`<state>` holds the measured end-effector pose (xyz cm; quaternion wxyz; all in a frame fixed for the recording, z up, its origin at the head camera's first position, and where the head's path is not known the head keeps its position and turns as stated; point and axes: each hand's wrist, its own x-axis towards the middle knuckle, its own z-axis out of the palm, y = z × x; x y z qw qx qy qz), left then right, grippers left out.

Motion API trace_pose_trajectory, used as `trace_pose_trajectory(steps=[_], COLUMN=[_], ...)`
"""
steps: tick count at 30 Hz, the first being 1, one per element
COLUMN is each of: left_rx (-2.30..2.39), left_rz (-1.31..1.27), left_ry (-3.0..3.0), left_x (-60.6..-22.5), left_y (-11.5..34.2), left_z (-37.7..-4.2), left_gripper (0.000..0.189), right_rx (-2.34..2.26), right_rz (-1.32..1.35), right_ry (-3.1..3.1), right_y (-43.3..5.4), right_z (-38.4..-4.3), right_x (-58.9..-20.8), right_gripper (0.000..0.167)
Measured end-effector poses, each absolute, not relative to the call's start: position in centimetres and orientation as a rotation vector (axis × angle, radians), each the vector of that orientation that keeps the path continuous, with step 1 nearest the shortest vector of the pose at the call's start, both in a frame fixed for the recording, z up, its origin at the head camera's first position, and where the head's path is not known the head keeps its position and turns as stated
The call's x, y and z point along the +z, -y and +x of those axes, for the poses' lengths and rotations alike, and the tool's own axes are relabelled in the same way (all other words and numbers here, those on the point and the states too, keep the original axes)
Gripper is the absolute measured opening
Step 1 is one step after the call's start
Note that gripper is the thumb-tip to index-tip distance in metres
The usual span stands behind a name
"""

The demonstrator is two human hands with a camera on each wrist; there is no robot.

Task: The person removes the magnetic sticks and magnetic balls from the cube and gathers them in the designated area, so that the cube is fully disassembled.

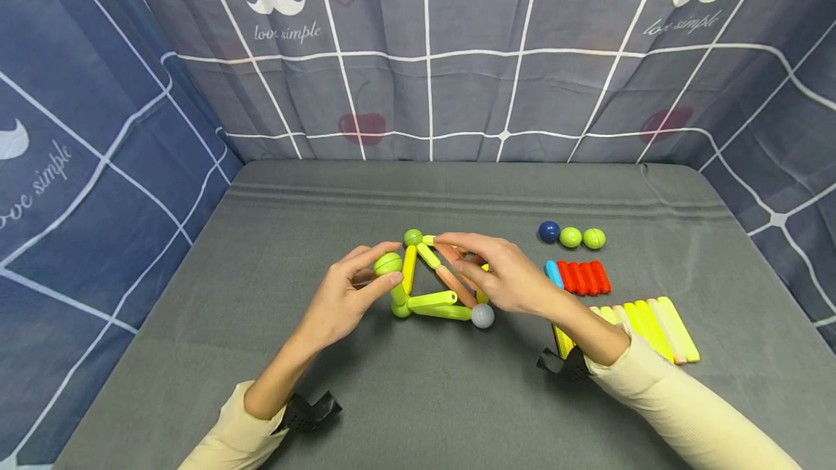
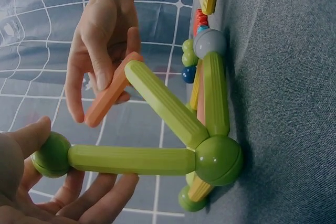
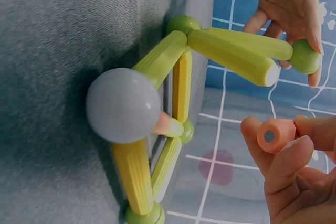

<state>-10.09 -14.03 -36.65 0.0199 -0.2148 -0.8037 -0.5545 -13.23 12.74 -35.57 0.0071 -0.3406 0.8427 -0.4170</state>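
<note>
My left hand (image 1: pixel 342 296) holds a green ball (image 2: pixel 51 155) between thumb and fingers, atop an upright green magnetic stick (image 2: pixel 131 159). That stick rises from a lower green ball (image 2: pixel 219 160) at the near left corner of a stick-and-ball frame on the table. Another green stick (image 1: pixel 433 299) slants up from this corner, its far end attached to nothing. My right hand (image 1: pixel 512 278) pinches an orange magnetic stick (image 2: pixel 113 90) above the frame; its round metal end shows in the right wrist view. A grey ball (image 1: pixel 482 315) forms the near right corner, with yellow sticks (image 3: pixel 134 177) along the sides.
Right of the frame lie a dark blue ball (image 1: pixel 549 231) and two green balls (image 1: pixel 570 237). Nearer are short red sticks (image 1: pixel 584 278) beside a light blue one (image 1: pixel 554 273), then a row of yellow sticks (image 1: pixel 653 325) partly under my right forearm. Checked cloth (image 1: pixel 457 93) hangs around the table.
</note>
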Motion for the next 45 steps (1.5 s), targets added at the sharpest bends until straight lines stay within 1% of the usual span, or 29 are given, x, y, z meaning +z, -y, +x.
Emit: trace_pose_trajectory(steps=[14,22,27,31,38,45], left_rx=[-1.713,-1.701,-1.700,-1.706,-1.702,-1.701], left_rz=[-0.651,-0.629,-0.628,-0.631,-0.622,-0.627], left_ry=[2.503,2.519,2.518,2.514,2.514,2.505], left_x=[-36.8,-36.7,-36.7,-36.7,-36.8,-36.8], left_y=[14.0,14.0,14.0,14.0,14.1,14.1], left_z=[-10.1,-10.1,-10.1,-10.1,-10.1,-10.1], left_gripper=[0.041,0.042,0.042,0.043,0.042,0.043], right_rx=[-1.380,-1.376,-1.401,-1.422,-1.486,-1.440], right_rz=[-1.030,-0.894,-0.845,-0.816,-0.688,-0.556], right_ry=[-2.614,-2.626,-2.595,-2.579,-2.567,-2.657], right_y=[-15.0,-16.2,-17.1,-18.1,-21.1,-26.0], right_z=[-12.5,-11.8,-11.4,-11.0,-10.0,-8.8], right_x=[-36.0,-36.0,-36.1,-36.1,-36.3,-36.9], right_gripper=[0.041,0.044,0.050,0.051,0.054,0.054])
